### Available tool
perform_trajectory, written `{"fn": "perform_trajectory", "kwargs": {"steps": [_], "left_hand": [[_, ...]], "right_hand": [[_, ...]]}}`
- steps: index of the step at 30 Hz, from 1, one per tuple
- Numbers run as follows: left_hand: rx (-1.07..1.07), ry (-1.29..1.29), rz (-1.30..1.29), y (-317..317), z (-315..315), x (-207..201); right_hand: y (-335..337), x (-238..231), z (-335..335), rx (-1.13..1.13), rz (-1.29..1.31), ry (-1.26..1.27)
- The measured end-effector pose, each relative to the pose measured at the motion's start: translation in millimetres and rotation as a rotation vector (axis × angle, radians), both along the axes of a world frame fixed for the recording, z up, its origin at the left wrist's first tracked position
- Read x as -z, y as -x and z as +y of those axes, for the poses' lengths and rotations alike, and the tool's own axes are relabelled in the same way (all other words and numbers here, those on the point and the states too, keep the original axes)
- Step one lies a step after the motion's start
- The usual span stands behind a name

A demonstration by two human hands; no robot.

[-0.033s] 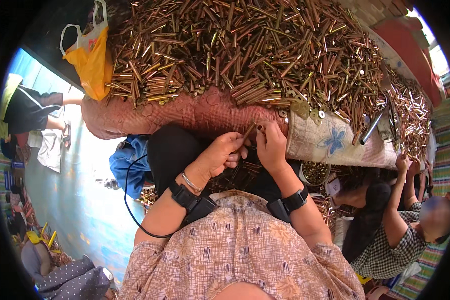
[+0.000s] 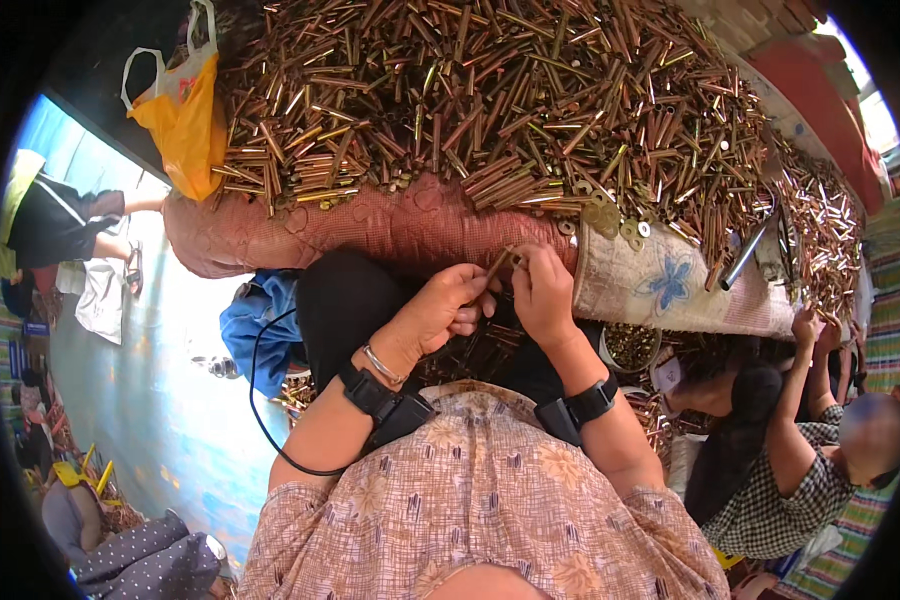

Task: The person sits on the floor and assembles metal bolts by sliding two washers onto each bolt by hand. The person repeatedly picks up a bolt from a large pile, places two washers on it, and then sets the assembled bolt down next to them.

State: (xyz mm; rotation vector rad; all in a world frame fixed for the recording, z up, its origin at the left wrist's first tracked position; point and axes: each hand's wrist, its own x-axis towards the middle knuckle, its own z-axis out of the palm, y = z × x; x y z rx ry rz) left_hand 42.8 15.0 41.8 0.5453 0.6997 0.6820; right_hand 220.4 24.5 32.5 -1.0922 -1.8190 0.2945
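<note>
Just in front of the red padded roll, my left hand [image 2: 448, 308] is closed round a thin brassy metal tube [image 2: 498, 264], whose far end points up and to the right. Close against that end, my right hand [image 2: 544, 285] is pinched, thumb and fingers together. A small metal piece [image 2: 517, 259] shows at its fingertips, too small to name and partly covered. Beyond the roll lies a wide heap of similar metal tubes [image 2: 390, 110]. Several flat washers [image 2: 630, 235] rest along the heap's near edge, right of my hands.
The red padded roll [image 2: 320, 235] and a pale flowered roll [image 2: 620, 280] edge the heap. A yellow plastic bag [image 2: 185, 125] stands at its left end. Below the pale roll sits a tub of small metal parts [image 2: 630, 348]. Another person [image 2: 780, 490] works at the right.
My right fingertips have turned slightly, and the dark round opening of the small piece no longer shows. The left hand stays in place with the tube.
</note>
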Motion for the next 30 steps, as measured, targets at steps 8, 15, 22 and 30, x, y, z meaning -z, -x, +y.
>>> {"fn": "perform_trajectory", "kwargs": {"steps": [8,15,22,30], "left_hand": [[0.015,-0.061,0.151,-2.8,-3.0,-0.7],[0.059,-0.128,0.287,-8.7,-6.3,-4.2],[0.076,-0.303,0.474,-4.7,-7.3,-4.4],[0.067,-0.532,0.593,-7.3,-9.1,6.1]], "right_hand": [[-9.4,-9.6,11.7,-0.143,1.004,0.711],[-10.7,-5.0,22.5,-0.356,1.554,0.776],[-12.1,-1.4,18.9,-0.322,1.542,0.869],[-16.6,1.3,9.5,-0.209,1.520,0.972]]}}
